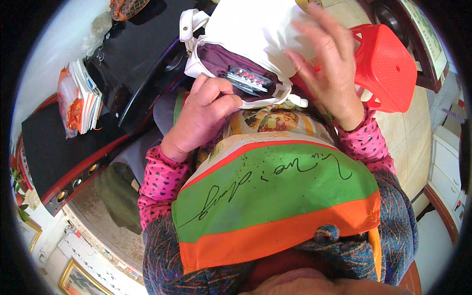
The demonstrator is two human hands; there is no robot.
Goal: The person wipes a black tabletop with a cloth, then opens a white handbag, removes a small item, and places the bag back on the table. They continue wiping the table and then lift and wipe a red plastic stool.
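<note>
A white handbag [243,25] rests before me with its mouth spread towards me. Its purple lining [217,59] shows, and a stack of cards or small packets [249,81] sits inside. My left hand [210,107] pinches the near rim of the bag between thumb and fingers. Over the bag's right side, my right hand [326,62] is raised with its fingers apart and nothing in it; it looks slightly blurred. A white strap [190,25] stands up at the bag's far left corner. At the bag's upper right a round gold-coloured piece [308,4] is partly cut off.
To the right stands a red plastic stool [387,68]. A black glossy table [136,48] on the left bears books [86,97], a plastic bag with orange contents [70,107] and a brown patterned bag [127,8]. My green and orange apron [276,180] covers my front.
</note>
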